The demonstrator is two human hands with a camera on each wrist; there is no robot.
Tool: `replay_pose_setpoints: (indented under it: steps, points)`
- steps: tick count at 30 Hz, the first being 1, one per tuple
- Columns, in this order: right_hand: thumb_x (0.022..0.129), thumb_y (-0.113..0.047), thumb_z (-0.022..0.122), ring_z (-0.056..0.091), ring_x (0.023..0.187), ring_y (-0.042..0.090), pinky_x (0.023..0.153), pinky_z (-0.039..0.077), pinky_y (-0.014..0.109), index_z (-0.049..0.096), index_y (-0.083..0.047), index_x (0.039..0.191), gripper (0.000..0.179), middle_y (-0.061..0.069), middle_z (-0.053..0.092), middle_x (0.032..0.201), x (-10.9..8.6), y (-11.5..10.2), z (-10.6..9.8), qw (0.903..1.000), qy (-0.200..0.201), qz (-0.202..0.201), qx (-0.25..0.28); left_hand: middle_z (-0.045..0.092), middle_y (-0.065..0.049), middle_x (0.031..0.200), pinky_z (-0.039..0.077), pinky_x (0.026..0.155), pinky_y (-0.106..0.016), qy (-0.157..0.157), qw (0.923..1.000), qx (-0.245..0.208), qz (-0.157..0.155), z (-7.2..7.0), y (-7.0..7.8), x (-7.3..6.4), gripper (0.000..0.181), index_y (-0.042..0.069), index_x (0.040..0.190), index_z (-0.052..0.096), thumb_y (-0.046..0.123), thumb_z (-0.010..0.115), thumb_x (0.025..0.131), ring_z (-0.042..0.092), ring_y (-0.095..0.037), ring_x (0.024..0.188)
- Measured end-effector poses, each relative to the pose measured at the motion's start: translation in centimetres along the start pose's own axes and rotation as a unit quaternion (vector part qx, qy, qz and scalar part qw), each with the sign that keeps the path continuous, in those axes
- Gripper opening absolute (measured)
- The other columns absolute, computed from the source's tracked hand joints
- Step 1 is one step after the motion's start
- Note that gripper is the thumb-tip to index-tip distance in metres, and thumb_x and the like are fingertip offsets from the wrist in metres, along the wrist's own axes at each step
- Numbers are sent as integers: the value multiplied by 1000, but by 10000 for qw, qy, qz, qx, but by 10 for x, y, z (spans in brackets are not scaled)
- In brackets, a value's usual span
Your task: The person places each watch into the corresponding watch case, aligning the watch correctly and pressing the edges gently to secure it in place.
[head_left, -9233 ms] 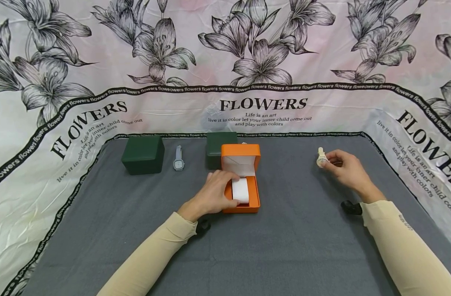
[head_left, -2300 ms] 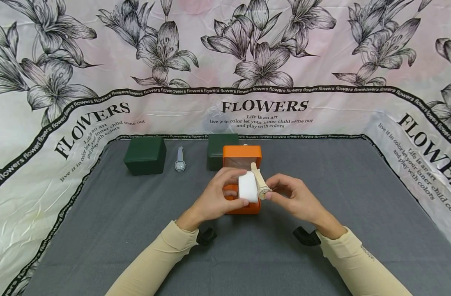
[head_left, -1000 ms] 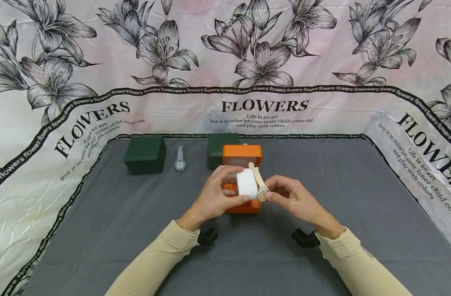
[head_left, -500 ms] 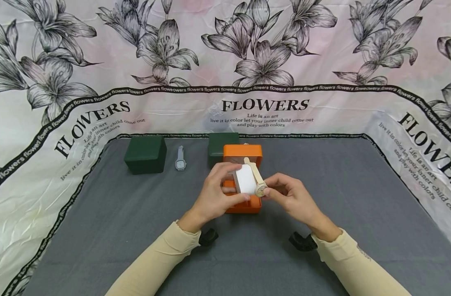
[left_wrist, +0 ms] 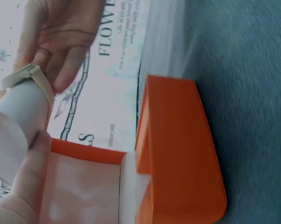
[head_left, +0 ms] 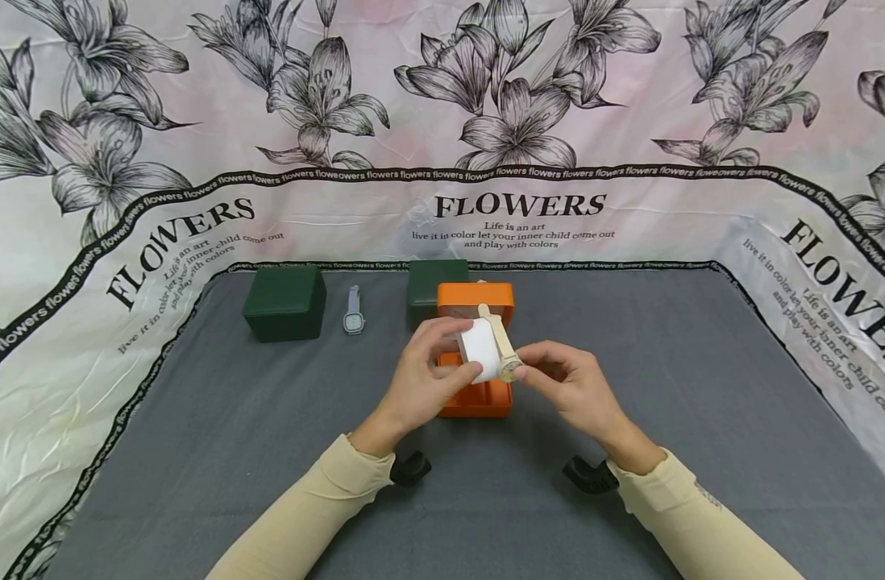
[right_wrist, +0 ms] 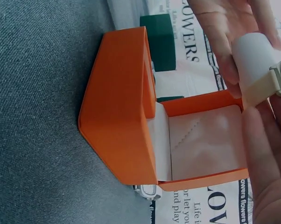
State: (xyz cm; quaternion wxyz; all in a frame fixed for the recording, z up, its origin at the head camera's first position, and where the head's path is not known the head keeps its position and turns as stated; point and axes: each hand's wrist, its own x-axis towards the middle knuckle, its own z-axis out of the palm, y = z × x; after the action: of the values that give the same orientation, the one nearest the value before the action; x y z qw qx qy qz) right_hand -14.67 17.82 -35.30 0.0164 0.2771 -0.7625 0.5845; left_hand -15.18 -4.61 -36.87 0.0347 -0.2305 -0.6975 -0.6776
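Note:
My left hand (head_left: pixel 421 379) grips a white watch cushion (head_left: pixel 479 350) between thumb and fingers, above the open orange watch box (head_left: pixel 476 409). My right hand (head_left: pixel 573 391) pinches a cream wristwatch (head_left: pixel 502 342) near its dial. Its strap lies along the cushion's right end in the head view. The left wrist view shows the strap (left_wrist: pixel 46 93) curving over the end of the white cushion (left_wrist: pixel 26 105). In the right wrist view the box's raised lid (right_wrist: pixel 206 140) has a pale lining. The far side of the watch strap is hidden there.
Behind the orange box stands a green box (head_left: pixel 437 282). Farther left are another green box (head_left: pixel 284 302) and a pale blue wristwatch (head_left: pixel 353 316) lying on the grey cloth (head_left: pixel 268 451). In the right wrist view, part of a silver watch (right_wrist: pixel 149 191) shows behind the orange box.
The cushion has come up out of the orange box in my left hand, and my right hand has brought the cream watch over from the right. Lately both have shifted slightly farther away.

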Motion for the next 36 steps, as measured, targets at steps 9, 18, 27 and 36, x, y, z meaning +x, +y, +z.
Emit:
replay_pose_setpoints:
  steps: [9, 18, 27, 36]
  points:
    - [87, 10, 63, 63, 79, 12, 72, 54, 24, 65, 6, 102, 16, 19, 66, 94, -1, -10, 2, 9999, 67, -97, -61, 53, -16, 124, 55, 80, -35, -10, 9982, -300, -516, -4, -9, 3, 69, 8, 141, 41, -1, 74, 81, 61, -30, 102]
    - [88, 6, 64, 63, 80, 21, 73, 54, 27, 67, -2, 104, 18, 12, 66, 97, -2, 11, -1, 9998, 20, -197, -67, 51, -24, 119, 55, 78, -44, -450, 9968, -121, -645, -6, 20, 2, 77, 1, 144, 34, -8, 73, 79, 59, -38, 94]
    - [85, 8, 66, 62, 89, 15, 84, 51, 25, 65, 3, 105, 20, 12, 65, 100, -1, -9, -1, 9983, -197, -337, -432, 54, -27, 115, 53, 80, -50, -387, 9968, -274, -645, -8, 18, 3, 76, -3, 142, 36, -12, 73, 76, 60, -42, 85]
    - [80, 6, 73, 61, 98, 15, 88, 51, 37, 64, 0, 112, 34, 7, 63, 106, 0, -10, -3, 9925, -421, -707, -907, 57, -19, 115, 56, 78, -38, -487, 9965, -402, -554, -15, -5, 6, 78, 11, 143, 40, -7, 76, 76, 64, -32, 85]
